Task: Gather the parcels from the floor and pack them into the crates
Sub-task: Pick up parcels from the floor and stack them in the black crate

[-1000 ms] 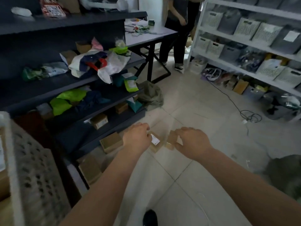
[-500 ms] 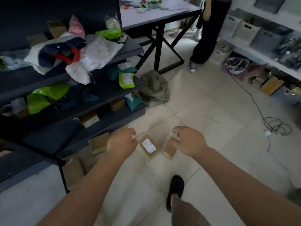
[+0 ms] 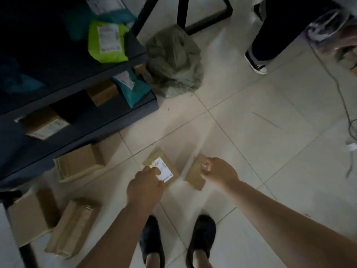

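Reaching down at lower centre of the frame, both hands are arriving on two small cardboard parcels lying side by side on the floor tiles [image 3: 260, 132]. Labelled parcel [image 3: 162, 169]: left hand [image 3: 144, 187] is pressing on its near end, fingers curled together. Plain parcel [image 3: 195, 174]: right hand [image 3: 218, 171] is clamping its right edge. Both are looking light, stiff, boxy; long edges probably best for gripping.

Two small brown cardboard parcels lie side by side on pale tiled floor [image 3: 260, 144]: labelled parcel [image 3: 161, 170] left, plain parcel [image 3: 195, 176] right. Left hand [image 3: 144, 187] on labelled one; right hand [image 3: 218, 171] on plain one. Dark metal shelf unit [image 3: 81, 120] left; crumpled grey-green bag [image 3: 173, 60] behind.
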A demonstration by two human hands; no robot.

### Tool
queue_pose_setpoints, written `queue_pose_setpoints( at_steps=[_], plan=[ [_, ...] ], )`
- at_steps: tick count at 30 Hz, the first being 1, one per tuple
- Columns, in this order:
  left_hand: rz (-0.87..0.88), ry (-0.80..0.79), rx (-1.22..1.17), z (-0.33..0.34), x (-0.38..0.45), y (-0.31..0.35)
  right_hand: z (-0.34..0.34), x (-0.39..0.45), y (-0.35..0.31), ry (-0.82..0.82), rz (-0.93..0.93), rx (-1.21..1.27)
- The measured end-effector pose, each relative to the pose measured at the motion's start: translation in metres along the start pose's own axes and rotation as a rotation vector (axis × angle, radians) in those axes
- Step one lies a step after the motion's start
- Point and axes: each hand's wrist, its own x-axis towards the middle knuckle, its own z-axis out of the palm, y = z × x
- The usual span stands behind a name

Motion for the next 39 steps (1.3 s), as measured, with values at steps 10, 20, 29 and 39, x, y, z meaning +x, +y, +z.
queue_pose_setpoints(
  at_steps=[10,20,29,39],
  plan=[
    [0.034,-0.1,0.073,0.232,0.169,-0.055,0.226,0.201,0.077,-0.039,0.316,-0.001],
    [0.121,-0.227,0.237,0.354,0.202,-0.079,0.309,0.247,0.125,0.183,0.424,0.034],
    [0.245,-0.105,0.413,0.331,0.203,-0.144,0.301,0.257,0.089,0.139,-0.121,-0.457],
    [0.13,-0.097,0.131,0.326,0.206,-0.123,0.306,0.254,0.054,0.241,-0.35,-0.14]
  ],
)
